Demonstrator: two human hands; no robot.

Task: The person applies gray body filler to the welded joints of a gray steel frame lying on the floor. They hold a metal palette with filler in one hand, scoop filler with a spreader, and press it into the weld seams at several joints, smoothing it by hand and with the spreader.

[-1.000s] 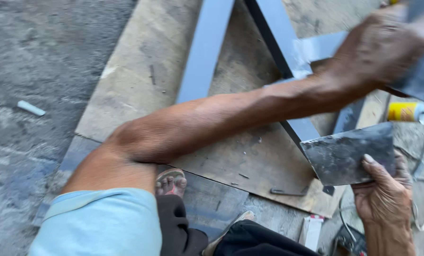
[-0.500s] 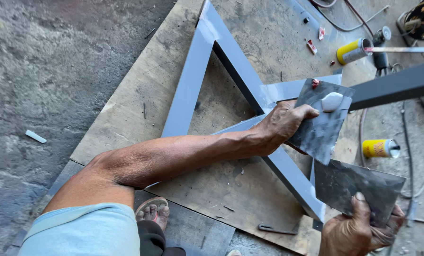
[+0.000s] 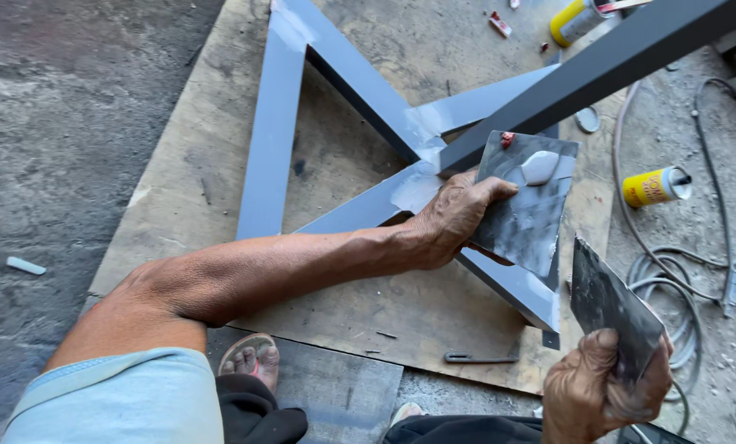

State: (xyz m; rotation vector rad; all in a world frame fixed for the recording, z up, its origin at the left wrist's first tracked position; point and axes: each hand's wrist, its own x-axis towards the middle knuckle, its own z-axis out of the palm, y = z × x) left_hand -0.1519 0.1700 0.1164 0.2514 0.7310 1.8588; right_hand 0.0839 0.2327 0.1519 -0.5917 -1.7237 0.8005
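Filler plate: flat grey metal plate smeared with pale putty (image 3: 526,201), held tilted over the joint of the grey-painted steel frame (image 3: 273,140), its lower edge near the frame's right bar.
Left hand: left hand (image 3: 454,218) clasps the plate's left edge, thumb on top, fingers curled under.
Right hand: right hand (image 3: 602,395) clenched around the base of a dark flat metal scraper blade (image 3: 611,308), blade tip pointing up toward the plate, not touching it.
Change: a second ago the left arm stretched far up and right; half a second ago the hand came back over the joint with the plate; now plate and scraper sit closer together, a fresh white blob and a red dab on the plate's top.
Reading: looks like putty being loaded or mixed before spreading on the pale-smeared joint.
Frame: lies on a brown plywood sheet (image 3: 187,164), itself on grey concrete.
Cans: one yellow cylindrical can with a dark nozzle (image 3: 652,187) lying on its side right of the plate; a second yellow can (image 3: 578,18) at the top edge.
Small bits: red-and-white scrap of packaging (image 3: 499,23) near the top; white stub (image 3: 25,265) on the concrete, far left.
Cable: grey hose coils (image 3: 697,279) at right.
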